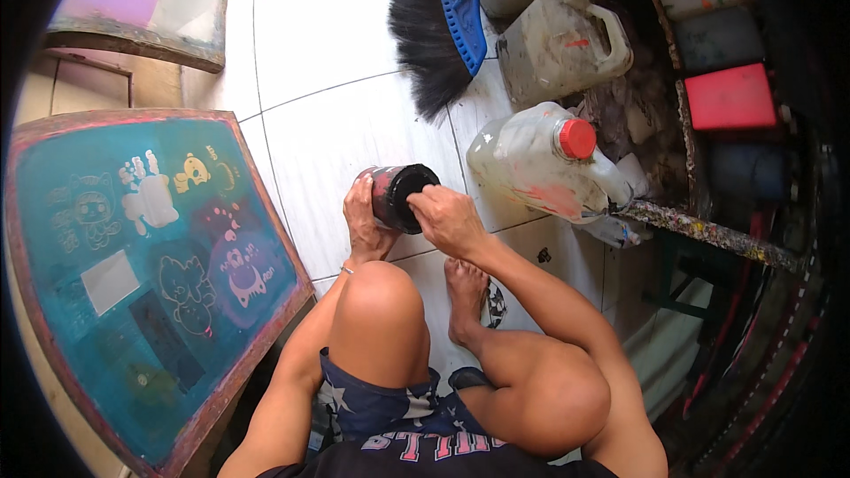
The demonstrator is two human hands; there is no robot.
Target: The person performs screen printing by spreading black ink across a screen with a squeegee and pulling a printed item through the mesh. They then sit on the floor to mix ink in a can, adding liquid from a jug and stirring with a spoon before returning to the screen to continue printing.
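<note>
A dark cylindrical can [385, 197] with reddish stains tilts over the tiled floor, its black-coated mouth facing right and toward me. My left hand [361, 219] is wrapped round its left side and underside, holding it. At the mouth, the fingers of my right hand [450, 219] are curled together, the tips reaching just inside the rim. Whatever these fingers pinch, if anything, is hidden by the hand. My bare foot [466, 292] rests on the floor just below the right hand.
Two stained plastic jugs with red caps, a nearer jug [522, 159] and a farther jug [553, 44], stand at the right. A blue-headed broom [460, 22] lies beyond. Left is a wooden-framed teal printing screen [106, 177]. Shelving with a red container [731, 97] lines the far right.
</note>
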